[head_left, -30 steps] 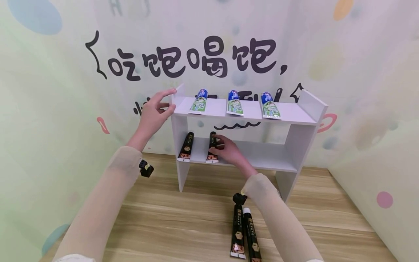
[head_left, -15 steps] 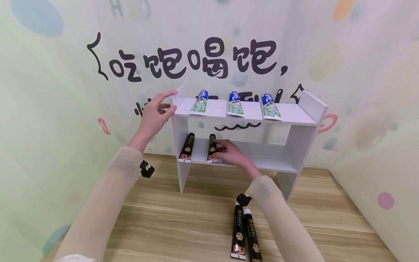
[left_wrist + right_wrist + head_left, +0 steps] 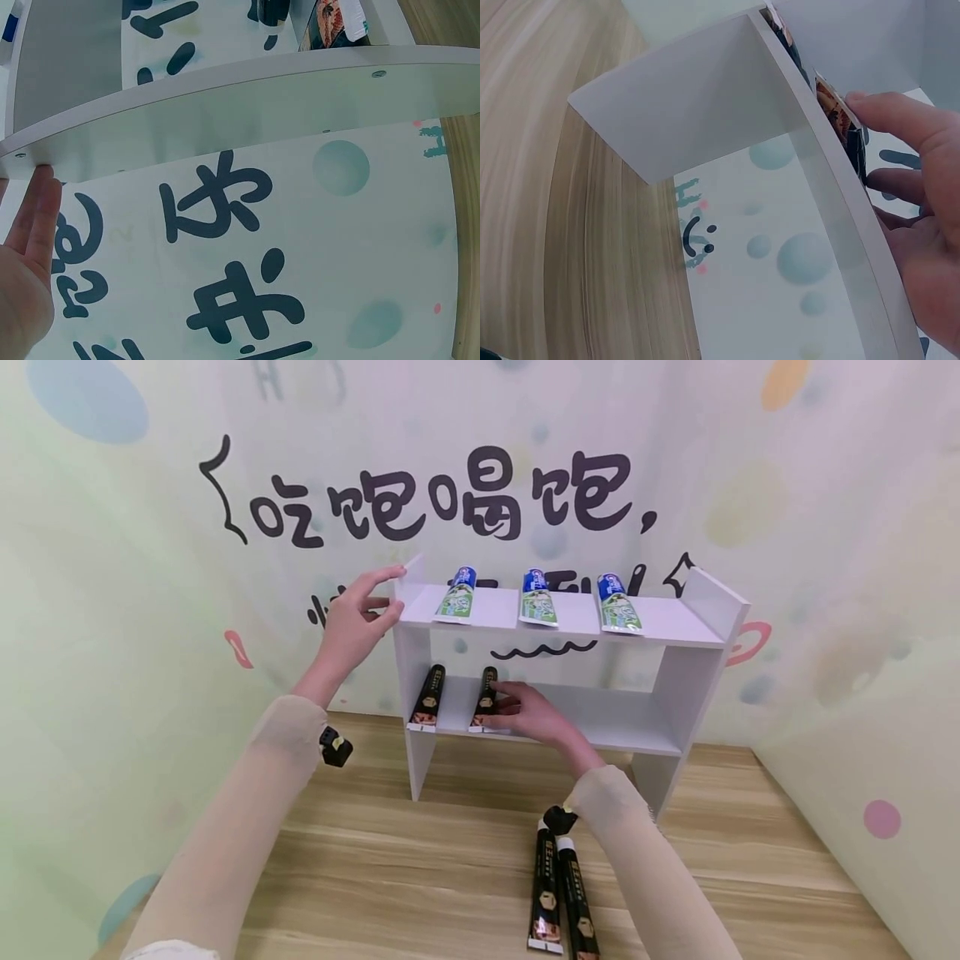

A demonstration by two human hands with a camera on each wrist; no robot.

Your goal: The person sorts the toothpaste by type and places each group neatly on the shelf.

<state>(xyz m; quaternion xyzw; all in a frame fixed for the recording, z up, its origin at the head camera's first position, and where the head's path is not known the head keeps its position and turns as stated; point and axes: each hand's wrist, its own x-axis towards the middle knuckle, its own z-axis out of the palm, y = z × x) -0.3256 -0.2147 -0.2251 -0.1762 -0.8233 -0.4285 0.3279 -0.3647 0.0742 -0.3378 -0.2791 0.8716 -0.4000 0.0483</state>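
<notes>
On the lower level of a white two-tier shelf [image 3: 615, 714], my right hand [image 3: 528, 710] touches the right side of a black toothpaste tube [image 3: 486, 693]. In the right wrist view, the thumb [image 3: 889, 112] meets the tube's flat, picture-printed end [image 3: 838, 111], with the other fingers beside its dark body. Another black toothpaste tube [image 3: 429, 695] lies to the left, near the side panel. My left hand [image 3: 352, 618] has its fingertips against the upper left side panel [image 3: 410, 578]. In the left wrist view, two extended fingers [image 3: 41, 202] rest on the panel's outer face.
Three blue-and-green toothpaste tubes [image 3: 538, 600] lie spaced along the top tier. Two more black toothpaste tubes [image 3: 547, 893] lie on the wooden table [image 3: 360, 860] by the right forearm. A printed wall [image 3: 480, 410] stands close behind the shelf.
The right hand has slid slightly toward the front end of the black tube, whose flat end has shifted a little left. The left hand stays at the panel.
</notes>
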